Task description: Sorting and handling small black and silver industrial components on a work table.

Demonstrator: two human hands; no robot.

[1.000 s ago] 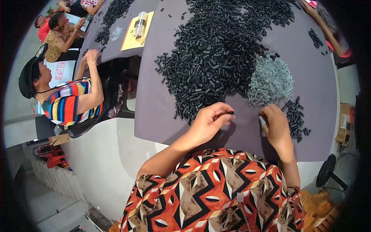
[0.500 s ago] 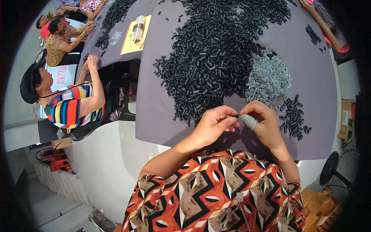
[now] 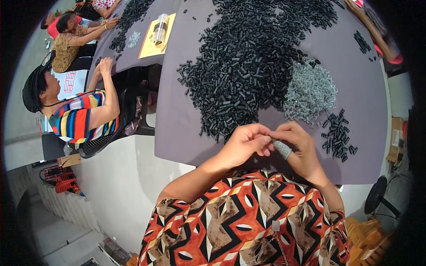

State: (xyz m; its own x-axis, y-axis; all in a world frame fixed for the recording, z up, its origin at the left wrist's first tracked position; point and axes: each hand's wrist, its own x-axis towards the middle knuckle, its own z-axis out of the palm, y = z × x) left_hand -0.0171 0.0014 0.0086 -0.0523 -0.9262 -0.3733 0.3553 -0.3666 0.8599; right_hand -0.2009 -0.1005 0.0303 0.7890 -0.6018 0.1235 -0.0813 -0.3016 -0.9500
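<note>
My left hand (image 3: 246, 142) and my right hand (image 3: 299, 146) meet at the fingertips over the near edge of the table, both pinched closed. A small black cylindrical piece showed at the left fingertips a moment ago; now the fingers mostly cover it. What the right fingers grip is hidden. A grey wrap (image 3: 282, 150) covers my right thumb. Just beyond the hands spreads a big heap of short black cylinders (image 3: 235, 84). Right of it lies a pile of small clear, shiny pieces (image 3: 309, 93), and nearer me a small group of black pieces (image 3: 337, 135).
The table (image 3: 177, 128) has a grey cover. At the left, a person in a striped shirt (image 3: 82, 117) sits by a black chair (image 3: 128, 106). A clear tube (image 3: 159, 30) rests on a yellow sheet (image 3: 148, 48). A few black pieces (image 3: 361, 42) lie far right.
My right fingers have moved left and closed against the left fingertips, covering the small black piece. The left hand has barely moved. The heaps look the same.
</note>
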